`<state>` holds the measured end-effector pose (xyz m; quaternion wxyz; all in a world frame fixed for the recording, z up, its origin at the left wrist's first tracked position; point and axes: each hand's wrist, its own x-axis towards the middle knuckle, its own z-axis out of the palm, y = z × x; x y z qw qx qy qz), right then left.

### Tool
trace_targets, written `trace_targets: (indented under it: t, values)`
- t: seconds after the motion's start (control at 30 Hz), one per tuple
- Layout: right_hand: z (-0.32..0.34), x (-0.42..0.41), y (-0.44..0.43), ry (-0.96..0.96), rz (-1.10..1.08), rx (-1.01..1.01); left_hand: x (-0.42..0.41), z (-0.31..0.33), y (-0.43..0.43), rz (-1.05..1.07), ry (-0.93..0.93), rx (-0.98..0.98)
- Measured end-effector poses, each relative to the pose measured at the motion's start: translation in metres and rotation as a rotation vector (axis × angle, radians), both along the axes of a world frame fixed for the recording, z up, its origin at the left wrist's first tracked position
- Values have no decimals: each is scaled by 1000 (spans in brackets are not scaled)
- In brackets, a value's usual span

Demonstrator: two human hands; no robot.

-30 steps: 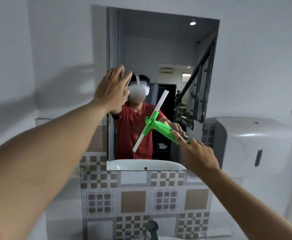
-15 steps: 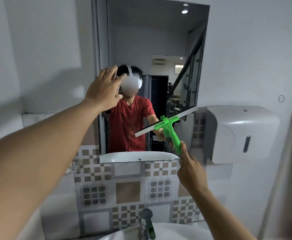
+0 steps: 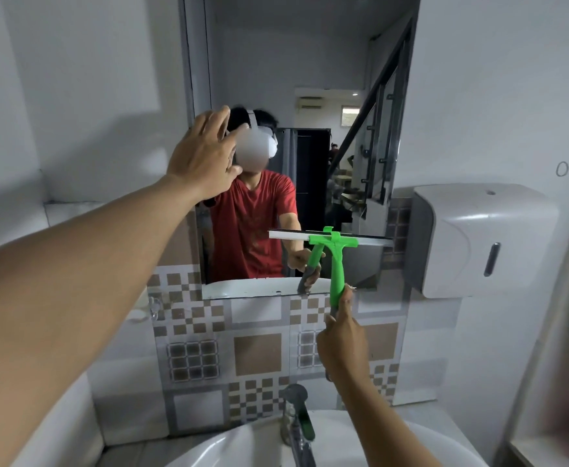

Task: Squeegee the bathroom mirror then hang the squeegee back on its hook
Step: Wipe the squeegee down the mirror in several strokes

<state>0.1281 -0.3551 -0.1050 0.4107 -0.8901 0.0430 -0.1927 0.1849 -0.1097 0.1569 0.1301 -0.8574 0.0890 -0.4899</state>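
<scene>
A tall mirror (image 3: 310, 62) hangs on the wall above a patterned tile band. My right hand (image 3: 342, 342) grips the lower end of a green squeegee (image 3: 337, 264), handle upright. Its white blade lies level against the mirror's lower right part, a little above the bottom edge. My left hand (image 3: 202, 160) is stretched out, fingers apart, resting at the mirror's left edge and holding nothing. The mirror reflects a person in a red shirt and the squeegee. A small ring-shaped hook (image 3: 562, 168) sits on the wall at far right.
A white paper dispenser (image 3: 472, 241) is mounted right of the mirror, close to the blade's end. Below are a white basin (image 3: 242, 446) and a chrome tap (image 3: 298, 419) with a green lever. A small clear suction hook (image 3: 154, 306) sits on the tiles at left.
The squeegee blade turned from steeply slanted to level and moved down toward the mirror's lower right. My view dropped, bringing basin and tap in. My left hand stayed at the mirror's left edge.
</scene>
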Motion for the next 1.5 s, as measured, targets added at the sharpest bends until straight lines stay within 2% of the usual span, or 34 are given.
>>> trace_targets:
  t: [0.27,0.93,1.13,1.33,1.5]
  values:
    - [-10,-12,34,36,30,346,6,-2,3,-18,-19,-14]
    - [-20,-28,162,81,227,692,13,-2,10,-40,-27,-37]
    - [-40,-26,175,58,242,578,16,-3,10,-34,-31,-29]
    - [-58,-26,146,28,230,255,19,-6,10,-50,-39,-53]
    - [-68,-32,122,73,262,-140,14,-6,9,-47,-32,-60]
